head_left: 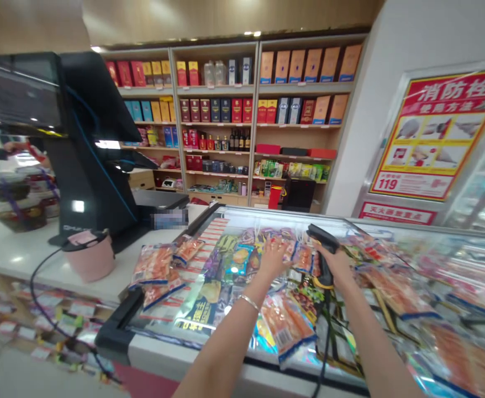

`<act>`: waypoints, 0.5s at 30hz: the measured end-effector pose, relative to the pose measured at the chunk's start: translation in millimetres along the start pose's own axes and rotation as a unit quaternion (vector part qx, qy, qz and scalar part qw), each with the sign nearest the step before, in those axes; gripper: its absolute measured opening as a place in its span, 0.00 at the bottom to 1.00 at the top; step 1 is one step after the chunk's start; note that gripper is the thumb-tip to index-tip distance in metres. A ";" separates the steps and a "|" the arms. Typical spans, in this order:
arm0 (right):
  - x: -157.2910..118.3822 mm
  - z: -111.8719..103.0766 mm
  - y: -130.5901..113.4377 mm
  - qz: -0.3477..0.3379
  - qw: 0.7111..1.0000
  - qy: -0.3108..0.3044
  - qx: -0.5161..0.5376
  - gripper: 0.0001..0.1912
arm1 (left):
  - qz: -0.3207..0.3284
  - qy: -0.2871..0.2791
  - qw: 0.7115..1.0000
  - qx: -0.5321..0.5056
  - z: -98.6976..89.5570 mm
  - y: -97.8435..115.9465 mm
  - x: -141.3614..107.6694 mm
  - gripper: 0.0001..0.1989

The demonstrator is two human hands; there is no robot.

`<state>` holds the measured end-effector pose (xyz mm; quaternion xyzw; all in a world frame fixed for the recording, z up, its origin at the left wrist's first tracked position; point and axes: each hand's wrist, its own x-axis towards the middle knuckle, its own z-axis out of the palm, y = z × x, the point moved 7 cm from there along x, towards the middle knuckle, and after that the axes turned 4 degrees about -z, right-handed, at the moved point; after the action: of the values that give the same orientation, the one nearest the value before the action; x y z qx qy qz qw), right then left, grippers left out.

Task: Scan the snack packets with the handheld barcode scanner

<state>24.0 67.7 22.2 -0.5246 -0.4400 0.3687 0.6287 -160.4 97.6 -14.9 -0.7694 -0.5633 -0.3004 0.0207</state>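
Observation:
My right hand (338,266) grips a black handheld barcode scanner (326,239), whose cable hangs down toward me. My left hand (273,258), with a bracelet at the wrist, reaches over the freezer's glass top with its fingers spread. Beside its fingers lies a small clear packet of orange-pink food (304,257), between my two hands; whether the fingertips touch it I cannot tell. Closer to me is a larger packet with a barcode label (286,326). More such packets (153,265) are heaped on the left end of the freezer.
The chest freezer (176,349) holds colourful bagged goods under glass, with several packets (397,290) lying at the right. A checkout terminal (89,149) and a pink container (89,257) stand on the left counter. Behind are shelves of boxes (215,110); a fire hydrant poster (441,132) hangs right.

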 end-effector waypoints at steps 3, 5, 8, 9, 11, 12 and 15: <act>2.0 0.0 21.1 0.075 0.996 -0.003 0.046 0.20 | 0.002 -0.010 0.999 0.044 8.6 0.4 -2.6 0.27; 2.3 -2.8 24.4 0.078 0.995 0.010 0.059 0.20 | 0.002 -0.013 0.998 0.064 9.0 1.5 -4.1 0.28; 0.9 -2.8 23.7 0.082 0.994 0.008 0.070 0.21 | -0.004 -0.024 0.996 0.081 7.4 2.6 -3.3 0.25; 0.2 -2.6 22.7 0.084 0.994 0.009 0.071 0.21 | -0.005 -0.026 0.996 0.084 6.5 2.9 -2.3 0.23; -1.1 -3.2 20.0 0.081 0.995 0.018 0.061 0.21 | -0.007 -0.025 0.996 0.088 4.7 3.8 0.4 0.21; -1.6 -3.3 18.9 0.080 0.995 0.021 0.055 0.21 | -0.004 -0.023 0.996 0.088 4.0 4.7 1.8 0.20; -2.4 -1.9 18.8 0.084 0.995 0.016 0.046 0.20 | 0.004 -0.015 0.996 0.093 2.9 7.5 4.8 0.16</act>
<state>25.0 68.1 3.3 -0.5359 -0.3667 0.4322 0.6258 -151.7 100.1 -12.6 -0.7707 -0.5861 -0.2350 0.0851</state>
